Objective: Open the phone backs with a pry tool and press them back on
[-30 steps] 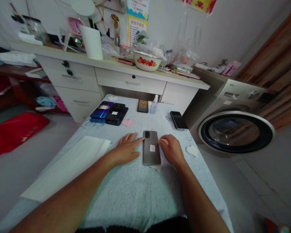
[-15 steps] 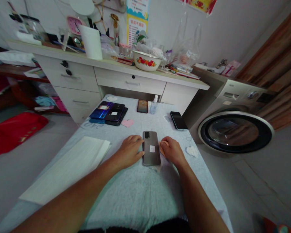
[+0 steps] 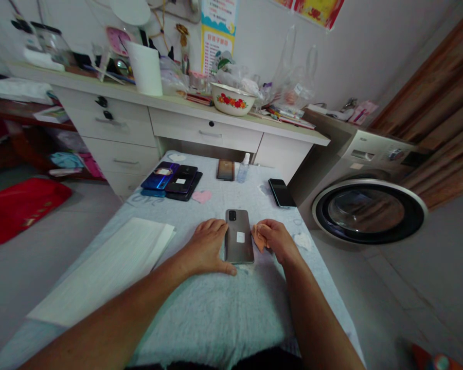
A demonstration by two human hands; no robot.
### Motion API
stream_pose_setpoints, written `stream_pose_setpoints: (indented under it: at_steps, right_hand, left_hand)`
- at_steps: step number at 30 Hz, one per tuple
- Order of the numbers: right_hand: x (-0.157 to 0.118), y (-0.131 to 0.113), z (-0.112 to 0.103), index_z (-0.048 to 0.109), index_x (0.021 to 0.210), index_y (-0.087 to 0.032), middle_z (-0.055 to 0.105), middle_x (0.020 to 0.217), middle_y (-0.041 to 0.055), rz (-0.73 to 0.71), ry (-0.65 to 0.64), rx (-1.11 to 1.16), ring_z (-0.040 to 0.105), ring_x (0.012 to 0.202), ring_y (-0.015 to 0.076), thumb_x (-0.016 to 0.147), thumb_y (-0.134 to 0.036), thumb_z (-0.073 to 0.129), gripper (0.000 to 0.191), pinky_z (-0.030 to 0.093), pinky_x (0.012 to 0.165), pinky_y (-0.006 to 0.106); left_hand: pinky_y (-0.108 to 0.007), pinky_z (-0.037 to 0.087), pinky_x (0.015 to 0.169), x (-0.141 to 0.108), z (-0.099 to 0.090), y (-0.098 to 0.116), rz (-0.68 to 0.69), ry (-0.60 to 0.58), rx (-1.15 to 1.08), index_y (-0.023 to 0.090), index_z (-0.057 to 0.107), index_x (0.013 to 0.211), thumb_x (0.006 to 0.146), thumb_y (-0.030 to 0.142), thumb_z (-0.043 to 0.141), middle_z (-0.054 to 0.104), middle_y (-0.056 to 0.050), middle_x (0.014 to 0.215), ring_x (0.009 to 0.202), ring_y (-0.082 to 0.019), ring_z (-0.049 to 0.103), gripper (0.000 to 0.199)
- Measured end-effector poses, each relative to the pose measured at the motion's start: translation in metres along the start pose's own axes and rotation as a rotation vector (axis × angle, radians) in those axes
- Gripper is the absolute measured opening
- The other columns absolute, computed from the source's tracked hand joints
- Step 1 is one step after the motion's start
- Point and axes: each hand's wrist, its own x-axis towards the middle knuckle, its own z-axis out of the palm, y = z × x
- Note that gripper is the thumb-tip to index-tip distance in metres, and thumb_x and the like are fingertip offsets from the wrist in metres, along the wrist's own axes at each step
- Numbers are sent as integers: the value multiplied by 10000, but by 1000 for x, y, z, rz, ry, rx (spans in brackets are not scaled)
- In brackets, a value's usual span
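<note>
A grey phone [image 3: 239, 249] with a small white label lies back up on the cloth-covered table [image 3: 200, 308]. My left hand [image 3: 209, 249] rests at its left side, fingertips touching the upper edge and the thumb stretched below its lower left corner; the hand is open and holds nothing. Just right of the phone, my right hand [image 3: 275, 237] is closed on an orange cloth [image 3: 260, 240], part of which hangs out from under the fingers.
Stacked phones [image 3: 177, 180] lie at the back left. A spray bottle [image 3: 243, 168] stands beside a brown phone [image 3: 226, 170]. Further right lies a black phone [image 3: 282, 193]. White folded sheets [image 3: 108, 267] cover the left side. A washing machine [image 3: 370, 210] stands to the right.
My left thumb has moved down off the phone's side to below its corner. My right hand has shifted slightly, and more of the orange cloth shows.
</note>
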Motion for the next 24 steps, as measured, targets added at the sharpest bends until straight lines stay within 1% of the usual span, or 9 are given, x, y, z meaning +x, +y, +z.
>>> stream_pose_setpoints:
  at_steps: [6, 9, 13, 19, 22, 24]
  right_hand:
    - [-2, -7, -2, 627, 641, -156, 639, 629, 13, 85, -68, 276, 540, 554, 122, 591, -358, 671, 212, 402, 541, 234]
    - [-3, -9, -3, 637, 642, -155, 662, 652, 24, 95, -96, 345, 566, 577, 131, 584, -344, 704, 209, 425, 562, 235]
    - [-3, -7, -3, 647, 671, -153, 679, 686, 37, 75, -116, 369, 575, 585, 131, 622, -349, 712, 212, 428, 557, 230]
    - [-6, -11, -1, 632, 704, -158, 684, 726, 43, 56, -122, 388, 583, 593, 124, 663, -356, 693, 210, 450, 567, 226]
    - [-8, -13, 2, 611, 739, -167, 682, 753, 49, 37, -131, 368, 580, 596, 128, 672, -395, 687, 249, 455, 562, 232]
    - [-9, -13, 4, 601, 774, -170, 665, 729, 37, 22, -148, 341, 559, 568, 123, 672, -429, 687, 291, 440, 537, 228]
  left_hand:
    - [-495, 333, 1023, 1, 2, 1, -16, 20, 12, 168, 491, 1239, 491, 685, 740, 522, -158, 1300, 1203, -373, 448, 943]
    - [-490, 331, 1021, 0, 3, 1, -19, 25, 35, 168, 495, 1228, 497, 672, 746, 532, -152, 1287, 1199, -370, 455, 923]
    - [-506, 307, 1033, 0, 4, 2, -11, 64, 83, 145, 507, 1205, 494, 674, 752, 546, -163, 1264, 1188, -378, 455, 920]
    - [-533, 249, 1071, -2, 1, 7, 9, 95, 133, 160, 530, 1160, 538, 652, 738, 576, -153, 1217, 1139, -362, 490, 820]
    - [-532, 244, 1076, -4, -2, 9, 16, 100, 123, 177, 550, 1125, 576, 571, 735, 602, -132, 1170, 1105, -351, 517, 700]
    - [-527, 234, 1084, -4, -5, 12, 22, 102, 119, 182, 567, 1099, 606, 489, 720, 620, -119, 1130, 1082, -341, 534, 601]
